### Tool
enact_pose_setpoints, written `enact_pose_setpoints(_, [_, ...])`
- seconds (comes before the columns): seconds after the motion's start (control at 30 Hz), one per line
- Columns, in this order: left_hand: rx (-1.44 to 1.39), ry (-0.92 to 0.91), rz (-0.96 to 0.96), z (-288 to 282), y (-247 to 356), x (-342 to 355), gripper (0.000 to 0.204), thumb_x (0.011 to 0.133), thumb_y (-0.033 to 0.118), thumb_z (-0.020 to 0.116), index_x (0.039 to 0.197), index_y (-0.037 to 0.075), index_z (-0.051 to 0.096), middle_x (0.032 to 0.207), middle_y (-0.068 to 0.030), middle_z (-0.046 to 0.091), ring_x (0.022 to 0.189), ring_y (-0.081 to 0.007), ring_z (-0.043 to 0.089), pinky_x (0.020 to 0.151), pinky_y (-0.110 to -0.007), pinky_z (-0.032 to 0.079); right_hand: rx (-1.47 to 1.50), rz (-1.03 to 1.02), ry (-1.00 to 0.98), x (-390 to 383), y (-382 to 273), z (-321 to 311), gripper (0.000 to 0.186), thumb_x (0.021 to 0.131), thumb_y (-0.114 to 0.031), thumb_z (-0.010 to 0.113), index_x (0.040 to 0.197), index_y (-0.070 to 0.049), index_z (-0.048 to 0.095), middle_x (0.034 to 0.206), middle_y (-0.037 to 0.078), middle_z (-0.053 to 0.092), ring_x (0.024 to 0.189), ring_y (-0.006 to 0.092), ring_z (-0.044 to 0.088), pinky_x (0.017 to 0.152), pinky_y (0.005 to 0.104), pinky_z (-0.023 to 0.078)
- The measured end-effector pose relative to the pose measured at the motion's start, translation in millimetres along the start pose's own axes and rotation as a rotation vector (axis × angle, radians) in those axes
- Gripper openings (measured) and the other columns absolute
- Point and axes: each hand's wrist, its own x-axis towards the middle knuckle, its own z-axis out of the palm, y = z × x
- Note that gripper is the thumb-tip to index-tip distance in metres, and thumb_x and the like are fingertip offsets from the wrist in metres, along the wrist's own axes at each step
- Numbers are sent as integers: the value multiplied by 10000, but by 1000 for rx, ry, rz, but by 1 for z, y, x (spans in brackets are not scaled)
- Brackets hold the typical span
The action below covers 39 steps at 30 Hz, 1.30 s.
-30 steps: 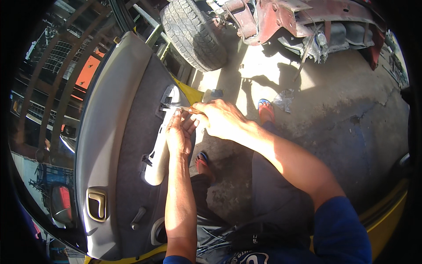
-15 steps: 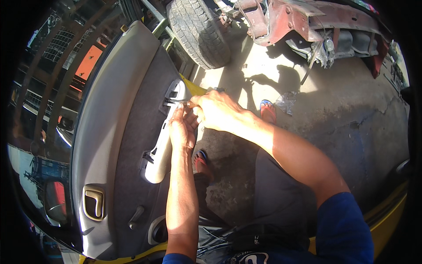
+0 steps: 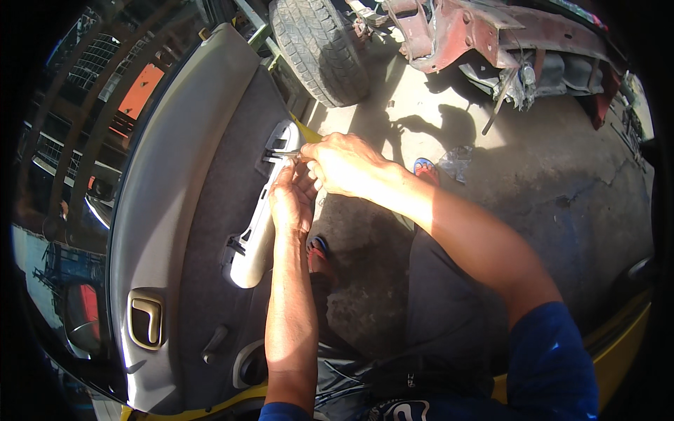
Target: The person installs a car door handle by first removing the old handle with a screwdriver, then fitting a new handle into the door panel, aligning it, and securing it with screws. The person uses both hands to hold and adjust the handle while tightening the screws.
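Note:
A light grey armrest (image 3: pixel 251 261) runs along the dark grey inner panel of a car door (image 3: pixel 203 210), with slots and brackets along its side. My left hand (image 3: pixel 292 200) is palm up at the armrest's upper part, its thumb on the edge and its fingers curled beside it. Just above it, my right hand (image 3: pixel 345 165) is closed around what looks like a screwdriver (image 3: pixel 286 154). Its thin shaft points left to the upper bracket of the armrest. The fingers hide its handle, and I cannot see exactly where the tip sits.
Lower on the door are a tan inner handle (image 3: pixel 145 319) and a window crank (image 3: pixel 214 344). A worn tyre (image 3: pixel 319 52) stands beyond the door. Rusty red car body parts (image 3: pixel 484 35) lie at the far right. A clear plastic bag (image 3: pixel 458 163) is on the concrete floor.
My view has shifted slightly, so the door sits a little higher and further left. The right hand has turned a little around the tool; both hands stay at the armrest.

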Motion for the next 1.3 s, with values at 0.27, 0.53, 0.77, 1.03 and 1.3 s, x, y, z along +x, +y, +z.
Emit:
enact_pose_setpoints(0.27, [1737,478,643,-39,44,-41,458,962,447,695,1165,36,697,1072,-181,729,1028,-366,695,957,-499,504,-46,160,-151,18,-20,-18,436,855,-75,706,1268,11,597,1069,227,641,1050,414,681,852,489,578])
enact_pose_setpoints(0.53, [1887,272,60,-50,40,-33,625,936,590,682,1205,39,563,1171,-160,709,1136,-311,698,989,-442,527,-441,-39,55,15,-19,-13,178,928,-167,666,984,0,638,885,187,665,891,347,712,781,484,551])
enact_pose_setpoints(0.77, [1867,304,212,-49,39,-42,584,912,555,724,1167,50,580,1083,-129,719,1053,-299,718,941,-429,531,615,772,-365,46,-19,-34,309,1025,-329,616,934,-34,634,668,7,516,564,118,539,512,344,486])
enact_pose_setpoints(1.03, [1796,259,165,-51,42,-43,580,915,534,724,1196,50,571,1139,-147,719,1094,-308,711,964,-459,519,-263,59,227,9,-24,-3,182,915,-182,669,1017,-43,610,944,177,629,919,410,656,891,490,522])
enact_pose_setpoints(1.3, [1791,311,242,-54,35,-44,541,923,509,718,1200,65,580,1097,-110,702,1058,-262,699,953,-436,498,279,792,-252,36,-35,-15,271,1022,-301,615,1025,-31,643,750,78,609,542,225,582,475,384,514])
